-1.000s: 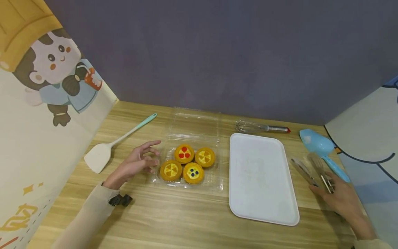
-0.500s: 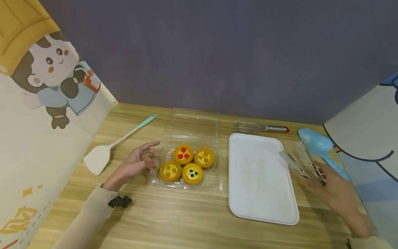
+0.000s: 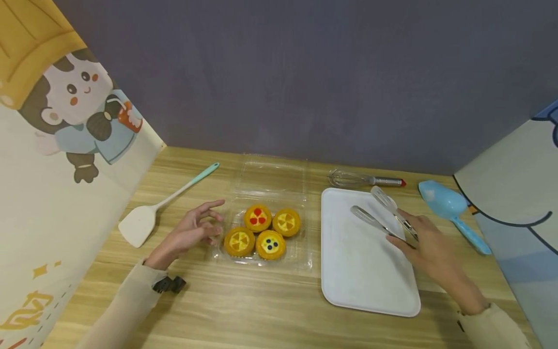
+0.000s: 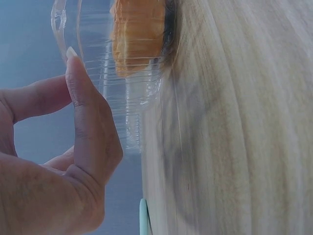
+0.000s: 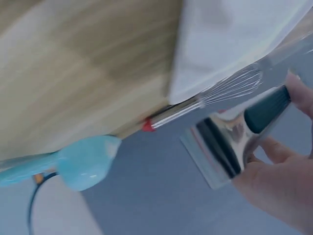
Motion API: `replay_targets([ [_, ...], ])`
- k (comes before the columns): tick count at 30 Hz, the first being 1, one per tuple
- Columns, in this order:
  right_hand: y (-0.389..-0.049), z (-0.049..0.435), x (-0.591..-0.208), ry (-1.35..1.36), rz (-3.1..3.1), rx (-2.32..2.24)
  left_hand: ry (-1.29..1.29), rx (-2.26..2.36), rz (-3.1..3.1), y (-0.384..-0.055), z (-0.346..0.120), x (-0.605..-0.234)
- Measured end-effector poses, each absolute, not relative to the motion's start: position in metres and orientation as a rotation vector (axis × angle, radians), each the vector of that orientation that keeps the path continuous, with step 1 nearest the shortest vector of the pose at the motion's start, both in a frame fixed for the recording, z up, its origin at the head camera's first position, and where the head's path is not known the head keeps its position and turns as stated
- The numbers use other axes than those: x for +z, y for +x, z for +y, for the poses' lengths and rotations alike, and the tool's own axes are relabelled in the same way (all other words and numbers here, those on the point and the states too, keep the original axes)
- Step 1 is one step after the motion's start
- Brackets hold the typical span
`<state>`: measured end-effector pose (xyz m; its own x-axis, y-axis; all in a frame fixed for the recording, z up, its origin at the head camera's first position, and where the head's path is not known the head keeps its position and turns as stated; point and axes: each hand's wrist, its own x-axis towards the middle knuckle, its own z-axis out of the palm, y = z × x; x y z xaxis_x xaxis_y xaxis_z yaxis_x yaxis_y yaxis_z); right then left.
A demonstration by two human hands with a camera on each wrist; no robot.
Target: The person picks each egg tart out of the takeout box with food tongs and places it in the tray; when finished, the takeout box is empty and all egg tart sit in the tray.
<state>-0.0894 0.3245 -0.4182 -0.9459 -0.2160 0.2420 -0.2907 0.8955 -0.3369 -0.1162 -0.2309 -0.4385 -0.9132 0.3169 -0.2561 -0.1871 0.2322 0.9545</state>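
My right hand (image 3: 429, 247) holds a pair of metal tongs (image 3: 368, 216), its two arms spread apart, over the right part of a white tray (image 3: 364, 261). In the right wrist view the rear end of the tongs (image 5: 232, 128) shows between thumb and fingers. My left hand (image 3: 189, 232) is at the left side of an open clear plastic container (image 3: 301, 254), fingers loosely bent, with a fingertip (image 4: 76, 66) right at the rim. Several small tarts sit inside the container, among them one with red topping (image 3: 257, 218) and one with dark blue dots (image 3: 270, 245).
A white spatula (image 3: 137, 225) with a mint handle lies at the left. Behind the tray is a wire whisk (image 3: 366, 179), and a blue scoop (image 3: 444, 201) lies at the right by the wall. The container's lid (image 3: 273, 174) leans back towards the dark rear wall (image 3: 305, 82).
The right hand has carried the tongs leftward from beside the blue scoop to over the tray. The left hand has stayed by the container.
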Motion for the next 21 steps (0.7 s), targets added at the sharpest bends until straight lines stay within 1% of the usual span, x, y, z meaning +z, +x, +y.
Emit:
replay_targets([
  [11, -0.107, 0.269, -0.411, 0.62, -2.798, 0.607, 0.122, 1.725, 2.127, -0.115, -0.23, -0.438],
  [21, -0.116, 0.219, -0.403, 0.847, -2.777, 0.541, 0.122, 1.716, 2.148, -0.115, -0.229, -0.439],
])
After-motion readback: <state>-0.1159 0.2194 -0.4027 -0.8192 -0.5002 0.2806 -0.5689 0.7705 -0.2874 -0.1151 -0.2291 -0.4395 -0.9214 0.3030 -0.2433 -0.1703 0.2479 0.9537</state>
